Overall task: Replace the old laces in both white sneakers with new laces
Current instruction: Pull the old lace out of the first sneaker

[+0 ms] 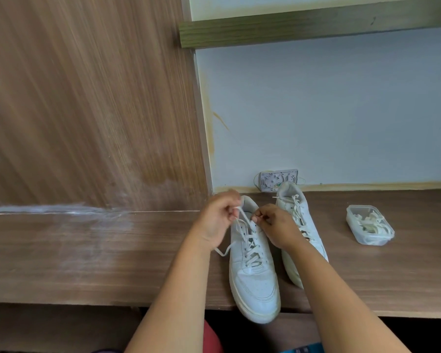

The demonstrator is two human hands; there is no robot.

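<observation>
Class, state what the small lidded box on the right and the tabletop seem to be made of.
Small clear lidded box: apparently thin plastic, translucent, since pale laces show through its walls. Brown tabletop: wood or wood-look laminate, streaky grain, smooth with a slight sheen.

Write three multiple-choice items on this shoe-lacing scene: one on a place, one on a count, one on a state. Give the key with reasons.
1. Where is the plastic container?
A. right of both sneakers
B. between the sneakers
C. on the floor

2. How many sneakers are on the table?
A. one
B. two
C. three

3. What are the hands doing?
A. resting flat on the table
B. pinching the lace at the near sneaker's top
C. lifting the container

Key: A, it sits right of the far sneaker; B, near sneaker plus the far one; B, left hand and right hand pinch the lace.
</observation>
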